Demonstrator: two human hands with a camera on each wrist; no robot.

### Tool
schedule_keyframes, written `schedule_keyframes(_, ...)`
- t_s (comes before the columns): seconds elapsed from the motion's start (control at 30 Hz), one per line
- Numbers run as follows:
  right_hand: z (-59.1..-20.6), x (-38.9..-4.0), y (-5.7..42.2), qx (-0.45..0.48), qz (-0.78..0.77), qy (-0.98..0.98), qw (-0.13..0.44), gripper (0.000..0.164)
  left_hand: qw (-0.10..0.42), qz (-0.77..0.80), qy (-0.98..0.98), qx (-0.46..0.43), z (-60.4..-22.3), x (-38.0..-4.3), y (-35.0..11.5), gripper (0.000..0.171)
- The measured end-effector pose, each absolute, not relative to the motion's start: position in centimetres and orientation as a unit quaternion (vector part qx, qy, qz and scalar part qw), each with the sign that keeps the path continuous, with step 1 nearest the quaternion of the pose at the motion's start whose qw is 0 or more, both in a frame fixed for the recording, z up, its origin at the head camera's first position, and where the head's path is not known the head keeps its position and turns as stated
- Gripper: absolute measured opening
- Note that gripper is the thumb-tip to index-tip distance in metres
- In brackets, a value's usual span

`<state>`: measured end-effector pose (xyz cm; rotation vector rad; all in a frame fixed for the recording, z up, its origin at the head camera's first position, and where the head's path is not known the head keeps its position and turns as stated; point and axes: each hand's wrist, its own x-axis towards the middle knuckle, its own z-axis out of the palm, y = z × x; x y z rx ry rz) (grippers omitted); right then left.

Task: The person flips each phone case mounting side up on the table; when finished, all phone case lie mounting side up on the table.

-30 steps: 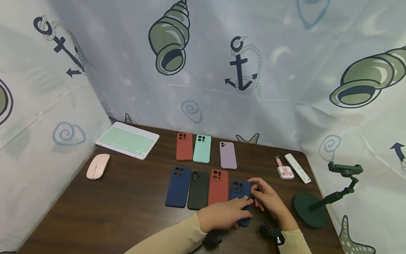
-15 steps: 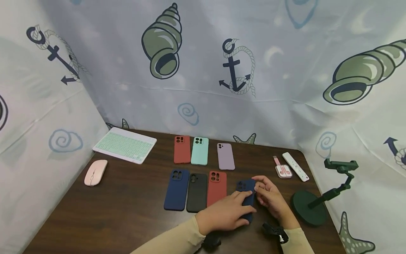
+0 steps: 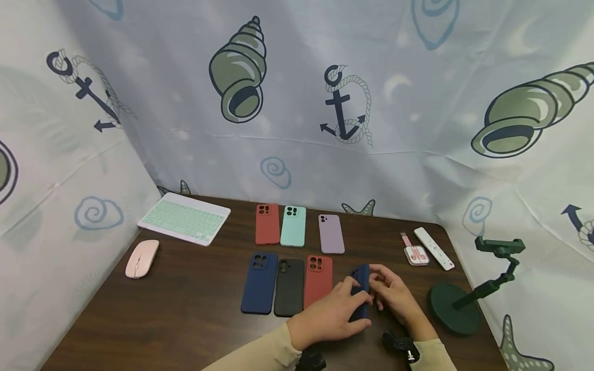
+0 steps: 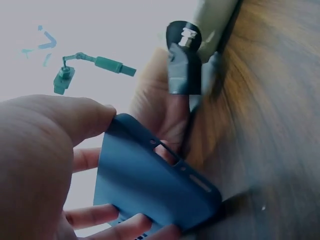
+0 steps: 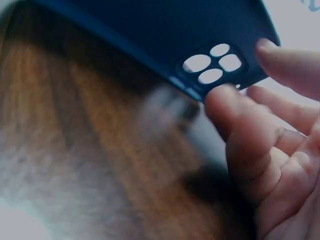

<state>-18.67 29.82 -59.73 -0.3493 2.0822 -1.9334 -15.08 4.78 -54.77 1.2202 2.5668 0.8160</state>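
A dark blue phone case (image 3: 361,289) stands tipped up on its long edge on the brown table (image 3: 185,309), held between both hands. My left hand (image 3: 345,304) grips its lower half, with the thumb on the near face in the left wrist view (image 4: 50,140). My right hand (image 3: 378,284) pinches the camera-hole end, and the right wrist view shows its fingertips (image 5: 230,102) at that corner of the case (image 5: 150,30). Seen from the left wrist, the case (image 4: 155,190) has right-hand fingers behind it.
Blue (image 3: 259,282), black (image 3: 290,286) and red (image 3: 318,281) cases lie just left of the hands; red (image 3: 267,223), mint (image 3: 293,226) and lilac (image 3: 331,234) ones lie behind. Keyboard (image 3: 184,218) and pink mouse (image 3: 142,258) sit far left. A green phone stand (image 3: 455,308), earphone box (image 3: 416,254) and white stick (image 3: 434,248) are right.
The dark blue case lay flat under both hands a second ago; it has been lifted and turned up onto its edge between them. The other cases have not moved.
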Motion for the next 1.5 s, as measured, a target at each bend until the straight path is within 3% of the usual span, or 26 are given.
schedule_keyframes(0.2, -59.2, -18.7, 29.1, -0.096, -0.571, 0.802, 0.149, 0.045, 0.117, 0.315, 0.853, 0.399, -54.3, -15.4, 4.7, 0.042)
schedule_keyframes(0.43, -59.1, -18.7, 28.9, -0.085, -0.570, 0.805, 0.143, 0.045, 0.156, 0.361, 0.837, 0.381, -53.5, -15.6, 4.4, 0.037)
schedule_keyframes(0.77, -59.9, -18.5, 28.4, -0.034, -0.570, 0.811, 0.126, 0.050, 0.195, 0.401, 0.816, 0.367, -53.7, -15.8, 4.0, 0.056)
schedule_keyframes(0.9, -59.7, -18.5, 28.0, -0.018, -0.581, 0.806, 0.115, 0.051, 0.205, 0.424, 0.812, 0.344, -53.4, -15.8, 3.9, 0.055)
schedule_keyframes(1.17, -59.3, -18.9, 27.6, -0.012, -0.549, 0.831, 0.093, 0.054, 0.200, 0.417, 0.829, 0.315, -53.1, -16.5, 3.6, 0.077)
schedule_keyframes(1.5, -58.9, -18.6, 27.9, 0.048, -0.476, 0.876, 0.062, 0.053, 0.081, 0.196, 0.924, 0.319, -54.4, -17.2, 3.4, 0.078)
